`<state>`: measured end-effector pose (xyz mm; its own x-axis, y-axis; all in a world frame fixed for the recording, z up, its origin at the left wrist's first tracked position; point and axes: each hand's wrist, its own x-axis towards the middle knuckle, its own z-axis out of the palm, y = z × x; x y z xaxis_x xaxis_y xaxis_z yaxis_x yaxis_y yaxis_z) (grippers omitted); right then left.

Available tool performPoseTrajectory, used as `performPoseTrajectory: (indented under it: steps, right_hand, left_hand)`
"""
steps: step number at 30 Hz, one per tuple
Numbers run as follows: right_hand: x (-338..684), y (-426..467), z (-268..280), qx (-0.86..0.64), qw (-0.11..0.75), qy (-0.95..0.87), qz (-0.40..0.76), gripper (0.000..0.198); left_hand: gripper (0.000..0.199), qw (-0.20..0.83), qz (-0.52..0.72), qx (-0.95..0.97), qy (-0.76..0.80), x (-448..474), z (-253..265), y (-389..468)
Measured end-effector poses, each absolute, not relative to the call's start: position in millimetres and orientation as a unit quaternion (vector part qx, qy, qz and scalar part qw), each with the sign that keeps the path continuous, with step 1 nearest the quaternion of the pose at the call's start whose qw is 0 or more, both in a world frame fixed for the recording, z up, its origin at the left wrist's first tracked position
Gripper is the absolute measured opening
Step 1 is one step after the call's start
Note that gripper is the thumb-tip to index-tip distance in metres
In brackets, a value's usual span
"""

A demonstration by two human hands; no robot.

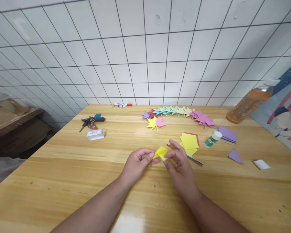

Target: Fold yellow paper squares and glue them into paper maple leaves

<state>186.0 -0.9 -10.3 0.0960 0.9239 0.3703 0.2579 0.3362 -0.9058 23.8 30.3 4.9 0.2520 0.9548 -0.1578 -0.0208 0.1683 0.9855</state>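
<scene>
A small piece of folded yellow paper is held up between my two hands, just above the table. My left hand pinches its left edge between thumb and fingers. On the other side, my right hand grips the right edge with fingertips and thumb. Behind the right hand lie flat yellow sheets with a dark pink edge showing under them. A thin metal tool lies partly hidden by that hand, so its kind is unclear.
Folded paper leaves in several colours line the back, with a yellow leaf in front. At right are a glue stick, purple sheets, a purple triangle and a bottle. Keys, a small box and markers lie left.
</scene>
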Motion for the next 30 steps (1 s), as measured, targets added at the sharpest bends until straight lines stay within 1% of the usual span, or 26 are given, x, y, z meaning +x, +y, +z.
performPoseTrajectory:
  steps: [3, 7, 11, 16, 20, 25, 28, 30]
  right_hand:
    - [186.4, -0.9, -10.1, -0.492, 0.563, -0.597, 0.29, 0.022]
    - [187.8, -2.0, -7.0, -0.505, 0.534, -0.617, 0.28, 0.025]
    - [187.4, -3.7, -3.0, -0.502, 0.521, -0.613, 0.318, 0.027]
    - [184.8, -3.4, -1.5, -0.476, 0.503, -0.619, 0.37, 0.03]
    - [183.8, -1.8, -2.8, -0.463, 0.492, -0.639, 0.369, 0.033]
    - [184.7, -1.1, -1.8, -0.475, 0.462, -0.646, 0.38, 0.024]
    - [185.0, -0.3, -1.9, -0.485, 0.47, -0.634, 0.378, 0.011]
    - [184.8, 0.4, -2.8, -0.489, 0.488, -0.61, 0.389, 0.006]
  left_hand:
    - [0.029, 0.607, 0.399, 0.509, 0.462, 23.9, 3.0, 30.1]
    - [0.028, 0.605, 0.42, 0.513, 0.441, 22.4, 2.8, 30.2]
    - [0.033, 0.613, 0.41, 0.525, 0.425, 21.2, 3.6, 30.1]
    - [0.024, 0.639, 0.386, 0.527, 0.407, 22.5, 5.8, 30.5]
    - [0.024, 0.649, 0.395, 0.513, 0.399, 22.5, 5.0, 31.0]
    - [0.027, 0.659, 0.387, 0.516, 0.387, 20.9, 1.3, 31.9]
    - [0.028, 0.657, 0.385, 0.523, 0.384, 22.0, 0.7, 31.3]
    - [0.03, 0.656, 0.38, 0.529, 0.382, 23.6, 1.0, 30.0]
